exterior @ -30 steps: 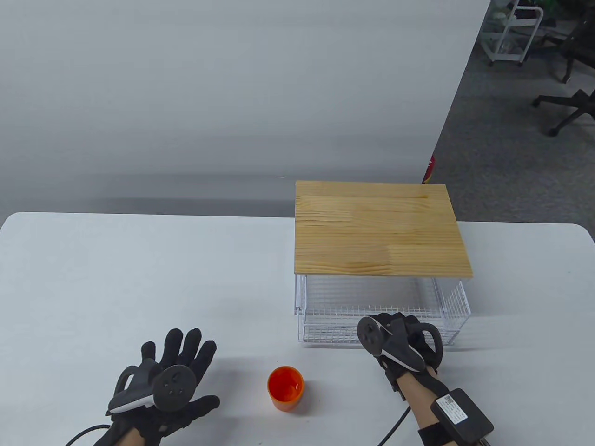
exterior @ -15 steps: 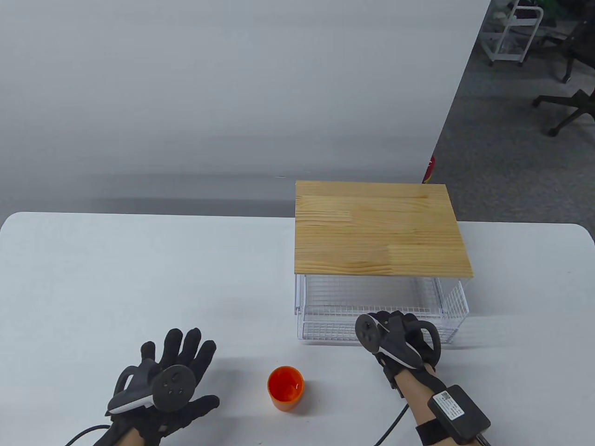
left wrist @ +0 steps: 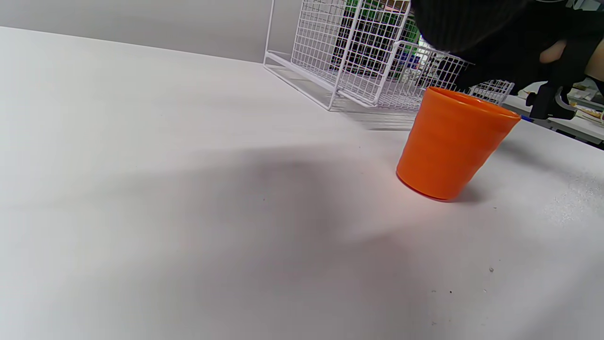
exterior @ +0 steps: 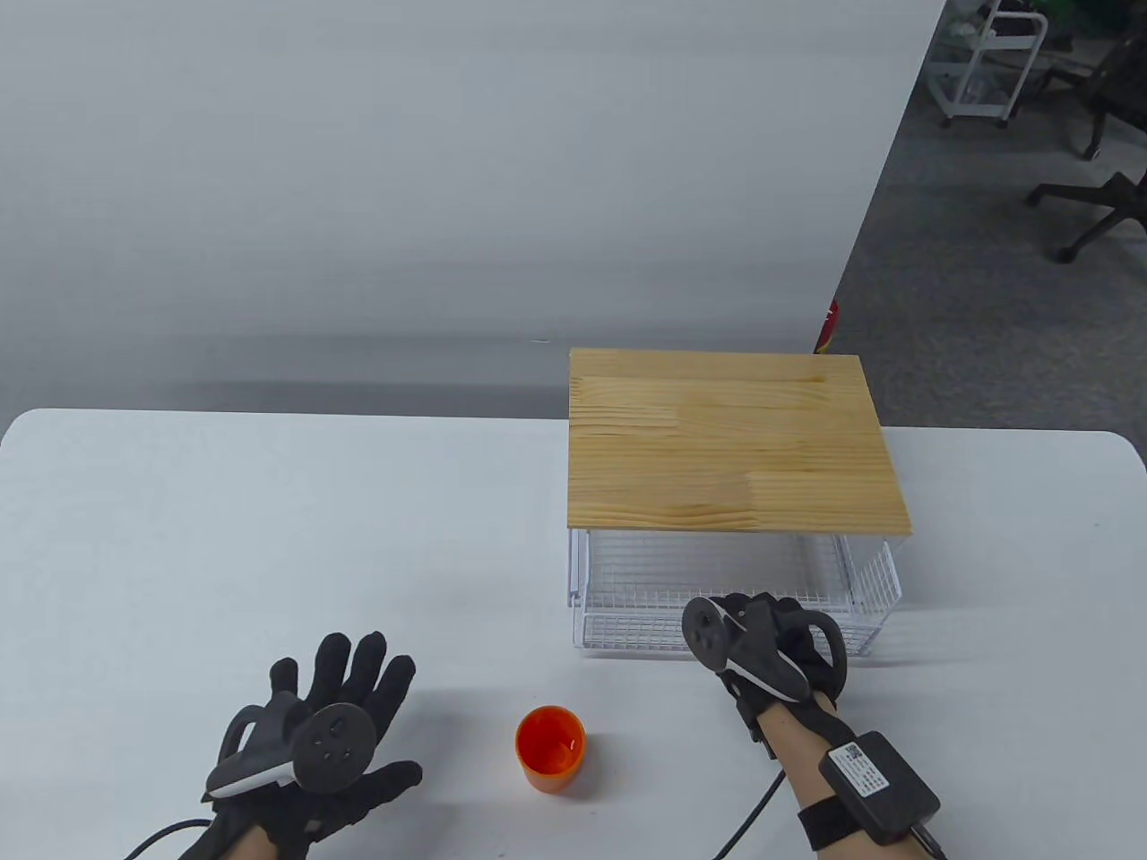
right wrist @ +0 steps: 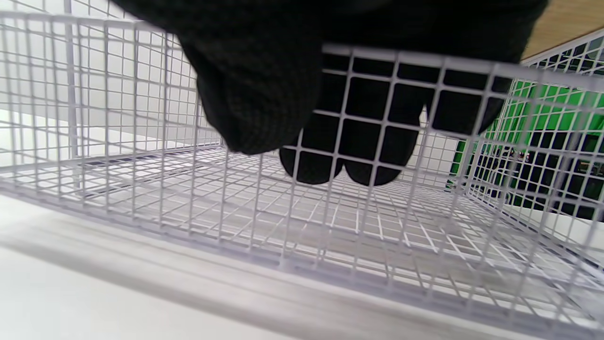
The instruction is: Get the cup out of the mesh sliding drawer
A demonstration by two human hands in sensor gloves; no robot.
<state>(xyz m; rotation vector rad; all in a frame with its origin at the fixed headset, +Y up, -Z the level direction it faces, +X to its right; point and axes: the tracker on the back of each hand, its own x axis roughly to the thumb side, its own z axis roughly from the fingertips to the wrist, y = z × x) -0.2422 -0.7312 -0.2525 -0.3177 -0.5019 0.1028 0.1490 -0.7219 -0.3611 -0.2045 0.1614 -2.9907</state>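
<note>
Drawer (exterior: 860,596) slid inward – white wire mesh, right hand (exterior: 771,640) gripping front rim; left hand (exterior: 323,730) splayed flat.

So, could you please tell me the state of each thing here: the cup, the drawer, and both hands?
cup: upright on the table, outside the drawer, untouched.
drawer: partly pulled out from under the wooden top, nothing inside.
right hand: grips the drawer's front rim, fingers hooked behind the mesh.
left hand: open, fingers spread, holding nothing.
</note>
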